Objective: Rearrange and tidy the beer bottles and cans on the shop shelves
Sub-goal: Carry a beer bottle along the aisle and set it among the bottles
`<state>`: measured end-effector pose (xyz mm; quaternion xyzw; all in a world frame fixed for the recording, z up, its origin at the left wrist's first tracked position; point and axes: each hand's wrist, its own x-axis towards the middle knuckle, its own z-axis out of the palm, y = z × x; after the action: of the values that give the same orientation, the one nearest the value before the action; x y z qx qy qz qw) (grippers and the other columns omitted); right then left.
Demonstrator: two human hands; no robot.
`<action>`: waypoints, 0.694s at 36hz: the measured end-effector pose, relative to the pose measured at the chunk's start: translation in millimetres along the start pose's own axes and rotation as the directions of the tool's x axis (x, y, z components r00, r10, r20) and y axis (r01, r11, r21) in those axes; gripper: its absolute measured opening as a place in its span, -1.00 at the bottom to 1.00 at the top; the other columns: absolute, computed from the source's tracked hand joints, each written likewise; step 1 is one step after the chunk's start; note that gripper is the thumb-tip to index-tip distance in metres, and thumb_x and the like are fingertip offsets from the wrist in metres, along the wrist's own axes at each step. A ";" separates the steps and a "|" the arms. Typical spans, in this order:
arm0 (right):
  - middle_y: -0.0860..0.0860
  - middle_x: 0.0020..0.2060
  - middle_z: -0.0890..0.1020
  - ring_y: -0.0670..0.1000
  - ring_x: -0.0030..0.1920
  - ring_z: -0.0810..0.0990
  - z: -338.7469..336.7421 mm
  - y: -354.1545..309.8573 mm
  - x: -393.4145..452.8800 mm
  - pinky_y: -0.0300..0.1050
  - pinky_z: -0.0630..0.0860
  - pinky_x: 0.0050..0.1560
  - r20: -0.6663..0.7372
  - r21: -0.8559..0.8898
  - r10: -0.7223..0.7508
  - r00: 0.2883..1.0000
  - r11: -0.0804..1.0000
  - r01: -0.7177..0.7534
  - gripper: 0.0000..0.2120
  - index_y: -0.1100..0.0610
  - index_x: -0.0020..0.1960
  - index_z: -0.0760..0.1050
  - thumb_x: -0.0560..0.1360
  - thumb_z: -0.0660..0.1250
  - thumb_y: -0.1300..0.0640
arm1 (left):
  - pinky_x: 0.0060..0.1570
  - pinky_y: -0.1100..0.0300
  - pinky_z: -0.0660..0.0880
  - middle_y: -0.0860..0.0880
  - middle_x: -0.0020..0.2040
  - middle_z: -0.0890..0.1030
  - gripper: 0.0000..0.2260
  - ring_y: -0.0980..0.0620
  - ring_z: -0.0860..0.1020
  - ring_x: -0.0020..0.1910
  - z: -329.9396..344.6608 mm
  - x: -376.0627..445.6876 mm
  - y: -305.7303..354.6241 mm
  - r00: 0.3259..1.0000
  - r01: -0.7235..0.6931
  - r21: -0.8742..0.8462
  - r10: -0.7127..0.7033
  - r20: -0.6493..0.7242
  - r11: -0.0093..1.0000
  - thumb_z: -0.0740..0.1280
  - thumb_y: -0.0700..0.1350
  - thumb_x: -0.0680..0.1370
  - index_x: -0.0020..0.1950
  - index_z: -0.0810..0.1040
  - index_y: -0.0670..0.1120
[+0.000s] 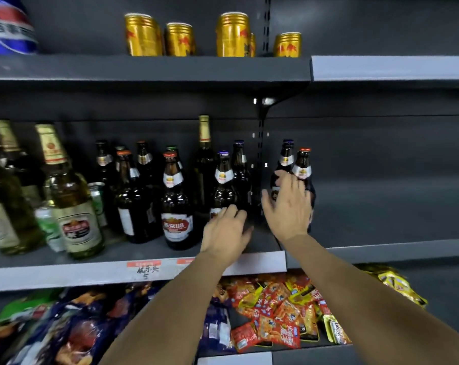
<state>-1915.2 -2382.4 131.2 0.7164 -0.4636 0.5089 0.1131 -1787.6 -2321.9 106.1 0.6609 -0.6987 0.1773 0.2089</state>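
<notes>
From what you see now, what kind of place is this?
Most likely a small shop: dark metal shelves carry beer bottles and gold cans, a handwritten price tag sits on the edge, and snack packets lie below.

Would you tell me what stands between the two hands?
Head view: only dark shelf back and upright between left hand and right hand; no bottle.

Dim, soft picture; edges bow and blur, shelf recesses shadowed
</notes>
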 end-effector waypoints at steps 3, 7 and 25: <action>0.08 0.17 0.50 0.13 0.17 0.48 12.7 -22.6 -2.1 0.03 0.44 0.04 0.241 0.103 0.050 0.969 0.992 -0.077 -0.51 0.16 0.38 0.29 0.56 0.25 -0.08 | -0.27 0.14 0.44 -0.04 -0.07 0.49 -0.82 -0.04 0.52 -0.06 -11.1 -9.9 -23.4 0.978 0.028 0.021 -0.023 -0.208 0.999 0.37 -0.02 0.49 0.01 0.50 -0.08; 0.10 0.44 0.29 0.15 0.41 0.31 32.7 -50.3 -4.9 0.10 0.43 0.19 0.474 0.130 0.266 0.840 0.922 -0.365 -0.15 0.11 0.53 -0.01 0.47 0.32 -0.26 | -0.23 0.08 0.51 -0.06 -0.05 0.51 -0.68 -0.08 0.53 -0.09 -17.7 -18.2 -61.4 0.888 0.167 -0.063 -0.177 -0.424 0.984 0.48 -0.06 0.38 0.07 0.50 -0.10; 0.12 0.37 0.37 0.19 0.28 0.47 67.2 -72.0 -0.3 0.03 0.45 0.12 0.472 0.021 0.466 0.749 0.843 -0.538 -0.13 0.13 0.47 0.07 0.38 0.51 -0.06 | -0.15 0.06 0.48 -0.07 0.36 0.39 -0.19 -0.09 0.57 0.07 -5.5 2.6 -104.8 0.723 0.597 -0.610 -0.679 0.128 0.521 0.48 0.07 0.42 0.50 0.06 -0.03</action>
<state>-1817.2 -2385.7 122.6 0.6690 -0.6111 0.3757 -0.1943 -1682.8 -2327.9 109.2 0.7520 -0.4097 -0.1070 0.5052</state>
